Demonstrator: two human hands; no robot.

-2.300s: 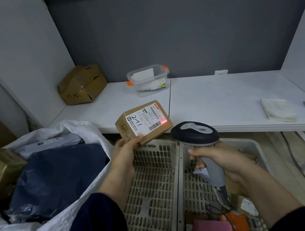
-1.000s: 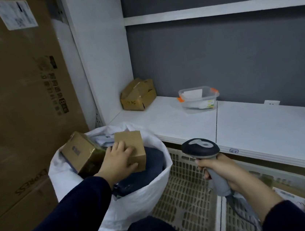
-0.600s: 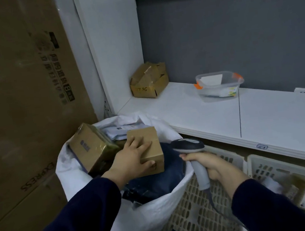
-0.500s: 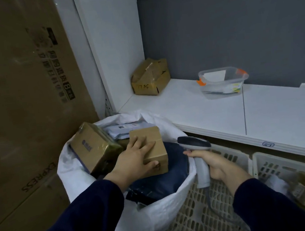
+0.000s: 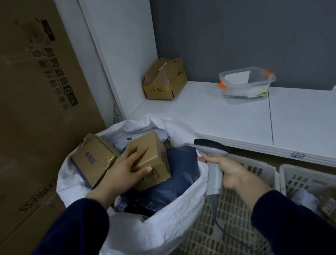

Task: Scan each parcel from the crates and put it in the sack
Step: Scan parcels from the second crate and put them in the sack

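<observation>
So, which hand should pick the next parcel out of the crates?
Left, probably. The right hand is nearer the crates but grips the scanner; the left hand holds only the small box, already lying in the sack, so it is free once it lets go.

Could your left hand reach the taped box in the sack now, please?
Probably yes, once freed: the left hand holds the small box right beside the taped box, which lies uncovered in the sack.
</observation>
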